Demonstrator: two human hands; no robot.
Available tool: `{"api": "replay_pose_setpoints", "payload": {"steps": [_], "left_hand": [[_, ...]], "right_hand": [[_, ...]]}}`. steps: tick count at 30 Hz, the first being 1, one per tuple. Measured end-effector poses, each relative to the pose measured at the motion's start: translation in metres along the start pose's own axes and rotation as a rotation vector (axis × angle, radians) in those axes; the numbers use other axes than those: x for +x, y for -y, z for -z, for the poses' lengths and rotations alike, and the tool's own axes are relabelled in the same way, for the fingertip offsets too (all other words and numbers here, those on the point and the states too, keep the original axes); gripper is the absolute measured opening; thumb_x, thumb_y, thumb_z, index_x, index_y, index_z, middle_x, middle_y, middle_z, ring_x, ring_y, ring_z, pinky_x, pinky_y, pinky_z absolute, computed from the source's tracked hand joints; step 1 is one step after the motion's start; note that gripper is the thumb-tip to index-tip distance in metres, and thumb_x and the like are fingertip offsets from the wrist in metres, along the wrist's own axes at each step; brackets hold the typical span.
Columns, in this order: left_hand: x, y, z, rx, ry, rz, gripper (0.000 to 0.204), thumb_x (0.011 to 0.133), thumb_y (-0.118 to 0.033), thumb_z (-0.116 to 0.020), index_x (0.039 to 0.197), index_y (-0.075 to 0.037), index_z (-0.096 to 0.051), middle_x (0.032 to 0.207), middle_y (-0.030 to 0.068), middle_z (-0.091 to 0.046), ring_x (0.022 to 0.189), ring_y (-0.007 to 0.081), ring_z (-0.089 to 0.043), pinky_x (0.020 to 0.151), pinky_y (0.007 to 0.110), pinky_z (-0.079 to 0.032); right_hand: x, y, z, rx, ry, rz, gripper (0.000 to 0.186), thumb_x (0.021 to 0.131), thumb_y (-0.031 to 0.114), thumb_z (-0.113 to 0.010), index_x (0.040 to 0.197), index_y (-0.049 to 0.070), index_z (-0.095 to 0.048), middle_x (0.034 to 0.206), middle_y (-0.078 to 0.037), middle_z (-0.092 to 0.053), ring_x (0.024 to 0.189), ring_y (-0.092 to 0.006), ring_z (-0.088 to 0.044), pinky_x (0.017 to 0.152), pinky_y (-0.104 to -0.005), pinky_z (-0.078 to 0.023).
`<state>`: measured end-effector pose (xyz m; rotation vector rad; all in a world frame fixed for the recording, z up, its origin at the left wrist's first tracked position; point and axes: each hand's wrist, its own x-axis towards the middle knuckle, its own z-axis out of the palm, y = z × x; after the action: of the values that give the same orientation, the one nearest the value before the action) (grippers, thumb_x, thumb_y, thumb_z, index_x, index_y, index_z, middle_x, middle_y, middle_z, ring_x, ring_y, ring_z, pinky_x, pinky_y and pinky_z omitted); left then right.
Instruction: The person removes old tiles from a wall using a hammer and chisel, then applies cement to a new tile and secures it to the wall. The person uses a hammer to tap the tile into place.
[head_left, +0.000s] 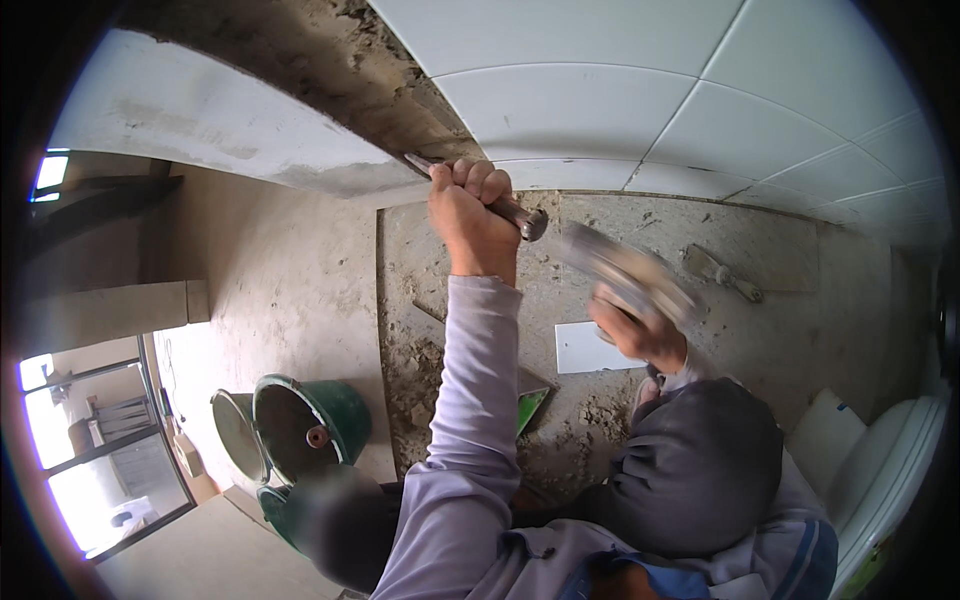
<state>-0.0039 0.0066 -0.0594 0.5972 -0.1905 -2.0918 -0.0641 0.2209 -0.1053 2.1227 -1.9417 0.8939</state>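
My left hand [470,210] is raised, gripping a metal chisel [520,218] whose tip lies at the rough, broken strip [400,80] between the white wall tiles [560,110] and the plastered edge [210,110]. My right hand [640,330] holds a blurred, elongated, flat tool [625,270], apparently wooden, just right of and below the chisel's rounded end; its exact kind is unclear. Under my right hand a loose white tile [580,345] lies on the rough, debris-strewn floor [420,260].
A trowel [730,275] lies at the right. Green buckets [345,420] and a pale bucket [225,430] stand lower left, near a bright window [90,440]. A white toilet [890,490] is at the right edge. A green-marked object [530,405] lies below my hands.
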Motion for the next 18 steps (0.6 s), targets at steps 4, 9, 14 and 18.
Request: {"api": "replay_pose_setpoints", "payload": {"steps": [4, 9, 14, 18], "left_hand": [[-0.008, -0.002, 0.004, 0.084, 0.035, 0.072, 0.027, 0.102, -0.023, -0.030, 0.080, -0.008, -0.036, 0.068, -0.0015, -0.033, 0.053, 0.0076, -0.030, 0.043, 0.022, -0.030], [-0.016, -0.005, 0.008, 0.119, 0.018, 0.027, 0.026, 0.102, -0.023, -0.031, 0.082, -0.008, -0.039, 0.070, -0.0014, -0.035, 0.052, 0.0072, -0.031, 0.042, 0.021, -0.029], [-0.013, -0.008, 0.005, 0.113, 0.009, 0.027, 0.027, 0.102, -0.024, -0.032, 0.082, -0.008, -0.039, 0.069, -0.0018, -0.034, 0.052, 0.0071, -0.031, 0.041, 0.020, -0.029], [-0.010, -0.010, 0.003, 0.044, 0.041, 0.042, 0.028, 0.102, -0.024, -0.031, 0.081, -0.008, -0.039, 0.068, -0.0019, -0.034, 0.052, 0.0068, -0.031, 0.042, 0.020, -0.029]], "right_hand": [[-0.011, -0.004, -0.010, -0.055, -0.211, 0.020, 0.017, 0.071, 0.005, -0.068, 0.087, 0.009, -0.065, 0.089, -0.008, -0.063, 0.076, -0.0252, -0.060, 0.067, -0.0411, -0.048], [-0.013, 0.005, -0.006, 0.148, -0.199, 0.045, 0.023, 0.067, 0.004, -0.072, 0.087, 0.009, -0.064, 0.092, -0.013, -0.066, 0.076, -0.0248, -0.062, 0.070, -0.0440, -0.045], [0.006, 0.008, 0.011, 0.262, -0.177, 0.001, 0.017, 0.070, 0.002, -0.069, 0.086, 0.005, -0.063, 0.079, -0.009, -0.064, 0.059, -0.0215, -0.061, 0.051, -0.0339, -0.046], [0.010, 0.011, 0.018, 0.487, -0.168, -0.173, 0.015, 0.071, 0.006, -0.068, 0.085, 0.001, -0.062, 0.071, -0.009, -0.062, 0.054, -0.0218, -0.059, 0.049, -0.0315, -0.046]]}}
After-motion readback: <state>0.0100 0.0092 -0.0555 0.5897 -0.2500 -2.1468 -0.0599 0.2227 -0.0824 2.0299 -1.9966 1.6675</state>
